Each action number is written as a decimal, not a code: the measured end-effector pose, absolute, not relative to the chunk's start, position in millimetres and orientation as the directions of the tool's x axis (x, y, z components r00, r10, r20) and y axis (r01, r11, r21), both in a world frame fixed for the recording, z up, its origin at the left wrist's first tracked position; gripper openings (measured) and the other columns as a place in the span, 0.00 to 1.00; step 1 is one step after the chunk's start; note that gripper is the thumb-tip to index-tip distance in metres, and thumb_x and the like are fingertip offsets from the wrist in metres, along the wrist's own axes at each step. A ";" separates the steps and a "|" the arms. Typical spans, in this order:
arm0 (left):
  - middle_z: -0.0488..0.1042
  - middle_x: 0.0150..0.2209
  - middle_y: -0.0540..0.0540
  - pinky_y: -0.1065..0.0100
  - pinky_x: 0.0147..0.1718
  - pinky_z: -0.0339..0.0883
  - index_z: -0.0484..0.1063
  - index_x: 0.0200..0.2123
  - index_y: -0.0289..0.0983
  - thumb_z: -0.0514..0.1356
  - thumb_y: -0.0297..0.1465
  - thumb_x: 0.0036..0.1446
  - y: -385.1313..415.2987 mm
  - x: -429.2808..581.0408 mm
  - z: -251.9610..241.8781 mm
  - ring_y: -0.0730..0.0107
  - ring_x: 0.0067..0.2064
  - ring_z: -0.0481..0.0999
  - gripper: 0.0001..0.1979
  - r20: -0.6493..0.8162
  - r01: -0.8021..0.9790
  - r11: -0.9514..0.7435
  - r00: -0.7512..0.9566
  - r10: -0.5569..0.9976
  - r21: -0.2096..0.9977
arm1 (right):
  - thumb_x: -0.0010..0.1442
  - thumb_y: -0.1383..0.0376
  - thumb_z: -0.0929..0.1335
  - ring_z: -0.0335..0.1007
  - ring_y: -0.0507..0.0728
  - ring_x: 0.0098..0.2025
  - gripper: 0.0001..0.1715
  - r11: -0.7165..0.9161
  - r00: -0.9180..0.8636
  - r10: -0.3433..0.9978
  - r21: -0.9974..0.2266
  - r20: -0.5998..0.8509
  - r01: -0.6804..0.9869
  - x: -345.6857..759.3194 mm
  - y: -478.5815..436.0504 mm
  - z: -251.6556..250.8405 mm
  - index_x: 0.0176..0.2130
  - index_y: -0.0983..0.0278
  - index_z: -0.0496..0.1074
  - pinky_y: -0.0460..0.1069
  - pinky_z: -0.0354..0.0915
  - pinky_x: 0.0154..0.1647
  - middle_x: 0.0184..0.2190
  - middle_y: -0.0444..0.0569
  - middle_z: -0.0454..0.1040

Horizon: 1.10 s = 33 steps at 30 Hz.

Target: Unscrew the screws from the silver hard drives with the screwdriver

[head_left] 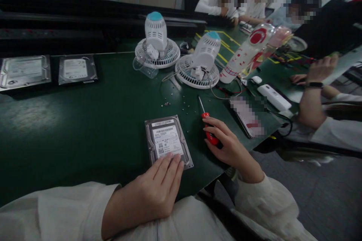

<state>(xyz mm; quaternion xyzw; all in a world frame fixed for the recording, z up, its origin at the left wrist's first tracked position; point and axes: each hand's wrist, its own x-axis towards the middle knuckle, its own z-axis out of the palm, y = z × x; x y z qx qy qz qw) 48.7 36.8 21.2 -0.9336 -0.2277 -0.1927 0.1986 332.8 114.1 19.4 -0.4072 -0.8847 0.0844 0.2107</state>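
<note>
Green tabletop bears the hard drive, its near end under my flat, open left hand. Right of it, beneath my right hand, the screwdriver points away, leaning left, nearly parallel; whether that hand closes on it, I cannot tell.

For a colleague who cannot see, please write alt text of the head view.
A person's left hand rests on a hard drive on a green table; the right hand touches a red-handled screwdriver. Beyond lie tiny scattered parts and two white fans.
</note>
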 end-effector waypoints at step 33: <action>0.81 0.48 0.34 0.62 0.46 0.76 0.75 0.49 0.24 0.47 0.24 0.66 40.6 50.3 23.3 0.56 0.48 0.82 0.19 0.487 0.510 -0.799 0.811 0.325 -0.317 | 0.59 0.68 0.69 0.70 0.59 0.45 0.08 0.631 -0.620 0.771 -0.299 0.142 0.716 297.7 253.3 35.6 0.34 0.64 0.81 0.54 0.65 0.49 0.33 0.51 0.81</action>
